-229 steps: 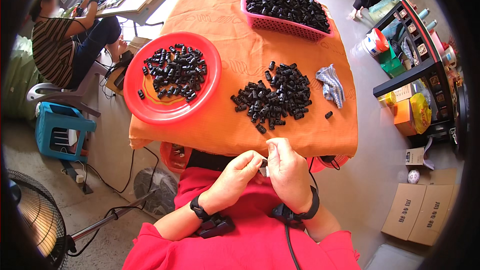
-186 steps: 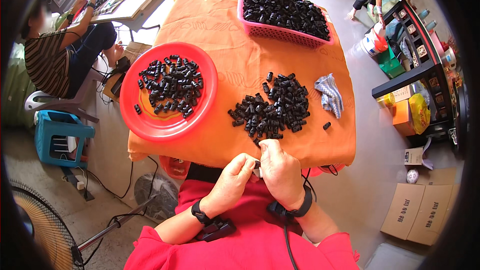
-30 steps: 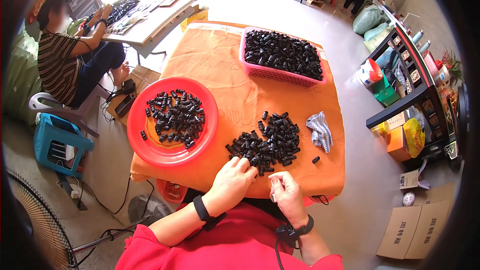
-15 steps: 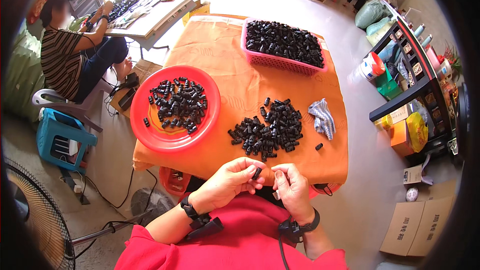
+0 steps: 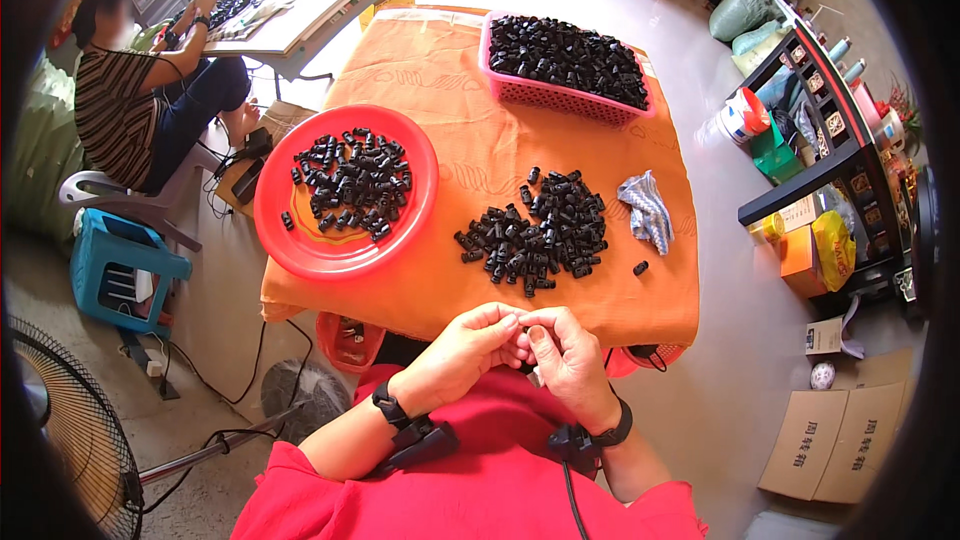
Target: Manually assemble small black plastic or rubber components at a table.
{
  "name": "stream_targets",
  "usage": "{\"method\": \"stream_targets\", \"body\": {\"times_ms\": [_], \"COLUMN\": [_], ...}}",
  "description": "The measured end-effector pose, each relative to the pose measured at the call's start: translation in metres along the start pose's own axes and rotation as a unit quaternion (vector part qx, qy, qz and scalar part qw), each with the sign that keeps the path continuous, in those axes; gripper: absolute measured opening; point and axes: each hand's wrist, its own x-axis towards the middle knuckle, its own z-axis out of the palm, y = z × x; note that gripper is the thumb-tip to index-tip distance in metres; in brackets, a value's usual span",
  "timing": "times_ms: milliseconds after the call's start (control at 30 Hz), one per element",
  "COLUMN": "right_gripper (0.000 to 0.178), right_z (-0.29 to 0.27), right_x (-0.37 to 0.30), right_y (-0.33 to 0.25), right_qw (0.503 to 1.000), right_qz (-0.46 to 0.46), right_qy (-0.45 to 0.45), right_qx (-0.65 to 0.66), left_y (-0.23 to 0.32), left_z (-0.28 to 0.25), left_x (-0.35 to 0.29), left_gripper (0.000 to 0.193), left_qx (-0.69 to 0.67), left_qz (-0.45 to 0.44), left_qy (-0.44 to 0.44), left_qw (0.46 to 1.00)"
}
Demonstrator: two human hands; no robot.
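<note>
Close above my lap, just off the table's near edge, my left hand (image 5: 470,348) and my right hand (image 5: 572,355) meet at the fingertips. Pinched in the left fingers is a small black cord lock, now almost wholly hidden by both hands. The right thumb and forefinger are closed against it; a small pale, shiny bit shows under that hand, too small to name. Just beyond lies a loose pile of black cord locks (image 5: 540,235) on the orange tablecloth (image 5: 470,165). More of them lie on a round red tray (image 5: 345,265) to the left.
A pink basket (image 5: 570,101) full of black pieces stands at the table's far side. A checked cloth (image 5: 648,212) and a single cord lock (image 5: 640,267) lie at right. A fan (image 5: 75,430) stands lower left; a person (image 5: 130,100) works at another table.
My right hand has moved left to meet the left one, and the fingertips now touch. The cord lock, plainly visible before in the left fingers, is now covered.
</note>
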Motion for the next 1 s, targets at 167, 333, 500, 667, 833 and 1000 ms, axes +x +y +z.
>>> {"method": "stream_targets", "body": {"times_ms": [167,333,500,667,833,1000], "right_gripper": [0.007,0.007,0.011,0.011,0.010,0.012], "right_z": [-0.002,-0.002,-0.010,-0.012,-0.011,-0.007], "right_x": [-0.003,-0.002,-0.002,-0.004,-0.010,-0.015], "right_y": [0.004,0.003,-0.004,-0.004,-0.001,0.001], "right_qw": [0.991,0.985,0.971,0.970,0.979,0.986], "right_qz": [0.066,0.076,0.105,0.098,0.091,0.050], "right_qy": [-0.021,-0.010,-0.014,-0.025,-0.015,0.001], "right_qx": [0.115,0.156,0.216,0.222,0.184,0.158], "left_y": [0.002,0.005,-0.005,-0.009,-0.011,-0.014], "left_z": [0.004,0.004,0.001,0.007,0.008,0.010], "left_x": [-0.004,-0.008,-0.010,-0.012,-0.014,-0.016], "left_gripper": [0.023,0.025,0.026,0.026,0.025,0.024], "left_qx": [0.028,0.052,0.051,0.080,0.071,0.055], "left_qz": [-0.005,-0.008,0.019,0.062,0.074,0.088], "left_qy": [-0.005,-0.023,-0.007,-0.021,-0.015,-0.048], "left_qw": [1.000,0.998,0.998,0.995,0.995,0.993]}}
